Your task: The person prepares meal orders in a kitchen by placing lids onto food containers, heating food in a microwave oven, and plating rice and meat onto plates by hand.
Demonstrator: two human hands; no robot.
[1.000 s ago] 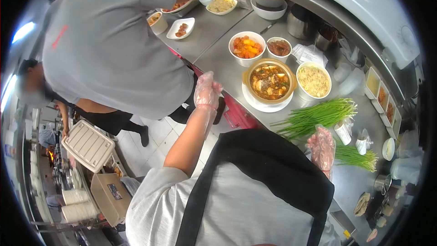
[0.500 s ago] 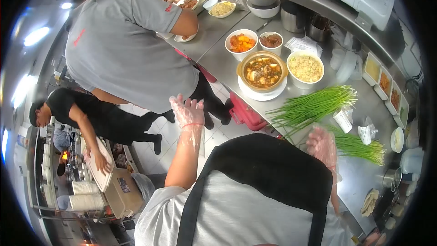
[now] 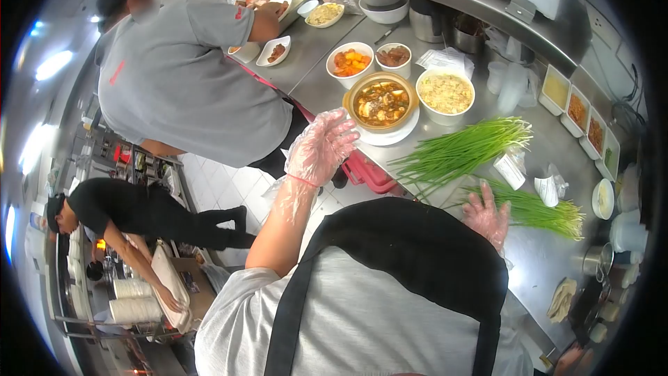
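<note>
Greens (image 3: 541, 214) beside right hand (image 3: 487, 218), claypot (image 3: 413, 104) just past left hand (image 3: 322, 146); both hands unclenched

You're clearly in a restaurant kitchen lol: steel counter (image 3: 316, 45) and a clay pot (image 3: 414, 106) of food (image 3: 381, 102) at 1 o'clock, flame (image 3: 101, 244) plus stacked dishes (image 3: 131, 310) at 8, co-worker (image 3: 188, 90) at 10.

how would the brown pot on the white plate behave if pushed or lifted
The brown pot looks thick-rimmed, so probably rigid and fairly heavy. Its saucy filling may slosh if tilted. Sitting on the white plate, it might slide if pushed.
</note>
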